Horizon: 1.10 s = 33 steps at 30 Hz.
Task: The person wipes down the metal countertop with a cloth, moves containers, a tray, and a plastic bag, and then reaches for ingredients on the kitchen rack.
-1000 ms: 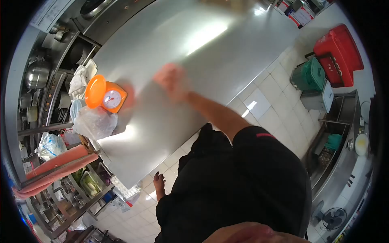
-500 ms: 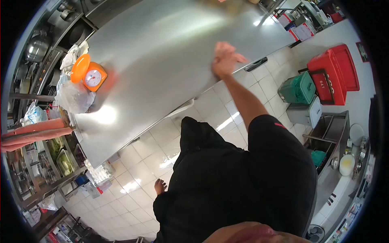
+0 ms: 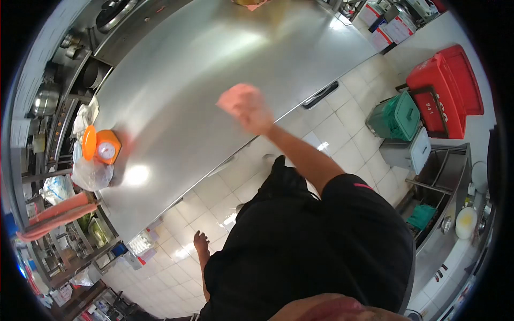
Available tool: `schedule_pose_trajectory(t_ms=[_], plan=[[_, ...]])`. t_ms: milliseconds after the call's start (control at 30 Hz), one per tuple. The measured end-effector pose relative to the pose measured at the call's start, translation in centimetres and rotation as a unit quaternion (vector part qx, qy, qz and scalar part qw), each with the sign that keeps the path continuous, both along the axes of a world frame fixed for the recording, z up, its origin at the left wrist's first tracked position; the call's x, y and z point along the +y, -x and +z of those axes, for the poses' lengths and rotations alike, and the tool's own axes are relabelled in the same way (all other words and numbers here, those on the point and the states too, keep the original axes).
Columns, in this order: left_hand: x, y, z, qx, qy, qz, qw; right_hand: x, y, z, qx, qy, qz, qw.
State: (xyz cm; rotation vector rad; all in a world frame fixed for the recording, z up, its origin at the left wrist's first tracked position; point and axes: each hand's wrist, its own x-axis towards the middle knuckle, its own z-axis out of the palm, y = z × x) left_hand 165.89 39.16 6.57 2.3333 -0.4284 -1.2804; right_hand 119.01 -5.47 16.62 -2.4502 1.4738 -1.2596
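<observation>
Head cam: steel table (image 3: 176, 128), mid-view.
R hand (image 3: 258, 119): at pink cloth (image 3: 236, 99), motion-blurred; can't tell grip.
Cloth: over table, nr front edge.
L hand (image 3: 201, 241): unclenched, low over floor tiles (image 3: 214, 193).
Scale (image 3: 108, 150): orange, on table, beside plastic bag (image 3: 92, 174).

The right hand (image 3: 248, 109), its grip blurred, extends over a silvery metal tabletop (image 3: 182, 96), well apart from an orange white-dialled scale (image 3: 110, 147).
</observation>
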Motion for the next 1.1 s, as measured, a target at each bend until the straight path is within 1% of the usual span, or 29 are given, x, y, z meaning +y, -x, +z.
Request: schedule_pose_trajectory(t_ms=[33, 100, 133, 200, 233, 267, 300, 333, 400, 433, 467, 500, 567, 600, 633, 667, 733, 800, 867, 900, 933, 967, 1000, 1033, 1067, 1100], plan=[[-1.8, 1.7, 1.1, -0.055, 0.011, -0.047, 0.997, -1.5, 4.9, -0.6, 0.009, 0.008, -0.06, 0.998], [-5.1, 4.3, 2.0, -0.084, 0.052, -0.027, 0.995, -4.4, 16.3, -0.3, 0.061, 0.035, -0.172, 0.983], [-6.9, 5.6, 2.9, -0.096, 0.073, -0.023, 0.992, -6.0, 23.0, -2.4, 0.115, -0.024, -0.199, 0.973], [-9.9, 7.7, 5.1, -0.107, 0.124, -0.004, 0.986, -7.7, 32.4, -3.7, 0.17, -0.099, -0.372, 0.907], [-10.8, 7.9, 5.2, -0.15, 0.149, -0.024, 0.977, -8.6, 35.6, -4.1, 0.195, -0.135, -0.452, 0.86], [-10.4, 5.7, 2.2, -0.212, 0.196, -0.077, 0.954, -9.5, 36.7, -4.4, 0.219, -0.171, -0.525, 0.805], [-11.6, 6.5, 4.5, -0.281, 0.215, -0.134, 0.926, -10.2, 36.0, -2.9, 0.21, -0.231, -0.528, 0.79], [-12.6, 7.4, 5.7, -0.302, 0.241, -0.096, 0.917, -10.9, 33.8, -1.9, 0.203, -0.292, -0.518, 0.778], [-14.6, 7.1, 7.5, -0.336, 0.263, -0.079, 0.901, -11.1, 26.6, -3.0, 0.224, -0.17, -0.42, 0.863], [-15.6, 6.8, 8.1, -0.344, 0.28, -0.055, 0.895, -10.7, 23.3, -3.1, 0.223, -0.103, -0.368, 0.897], [-17.5, 7.5, 10.2, -0.321, 0.28, -0.007, 0.904, -9.1, 17.5, -2.0, 0.138, -0.081, -0.267, 0.95], [-18.5, 6.7, 10.8, -0.358, 0.265, -0.031, 0.894, -7.1, 11.4, -0.2, 0.053, -0.061, -0.167, 0.983], [-20.8, 5.5, 11.5, -0.368, 0.302, -0.033, 0.879, -1.7, 2.5, -2.2, 0.055, -0.091, -0.006, 0.994], [-22.2, 5.5, 12.8, -0.366, 0.296, -0.031, 0.882, 1.0, -1.6, 0.5, 0.088, -0.076, 0.063, 0.991], [-23.4, 4.7, 12.4, -0.4, 0.309, -0.046, 0.862, 3.3, -4.9, 1.7, 0.092, -0.109, 0.101, 0.985], [-24.3, 3.7, 11.8, -0.432, 0.321, -0.063, 0.84, 3.5, -6.1, 1.9, 0.086, -0.119, 0.167, 0.975], [-26.4, 2.7, 11.7, -0.454, 0.311, -0.076, 0.831, 3.1, -8.5, 2.0, 0.077, -0.138, 0.291, 0.944], [-28.1, 0.7, 11.3, -0.478, 0.306, -0.092, 0.818, -0.4, -6.9, 1.2, 0.116, -0.094, 0.286, 0.947], [-29.1, -0.8, 10.2, -0.502, 0.304, -0.106, 0.802, -5.6, -2.1, -2.2, 0.147, -0.093, 0.152, 0.973], [-29.3, -1.2, 9.3, -0.51, 0.303, -0.103, 0.799, -8.1, 0.1, -1.1, 0.227, 0.001, 0.045, 0.973], [-29.3, -1.6, 8.4, -0.517, 0.298, -0.102, 0.796, -12.1, 4.4, -3.9, 0.282, -0.03, -0.039, 0.958], [-29.2, -1.9, 8.0, -0.525, 0.291, -0.102, 0.793, -15.0, 7.8, -5.4, 0.297, -0.035, -0.111, 0.948], [-29.3, -1.5, 8.7, -0.514, 0.29, -0.093, 0.801, -17.5, 9.0, -5.4, 0.316, -0.038, -0.223, 0.921], [-29.5, -1.5, 9.0, -0.512, 0.277, -0.091, 0.808, -19.6, 8.8, -5.2, 0.329, -0.04, -0.332, 0.883], [-29.6, -1.7, 8.9, -0.508, 0.262, -0.091, 0.816, -21.7, 6.8, -4.2, 0.356, -0.045, -0.331, 0.873], [-29.7, -1.6, 8.6, -0.503, 0.245, -0.092, 0.824, -24.0, 3.6, -1.9, 0.384, -0.052, -0.328, 0.862]])
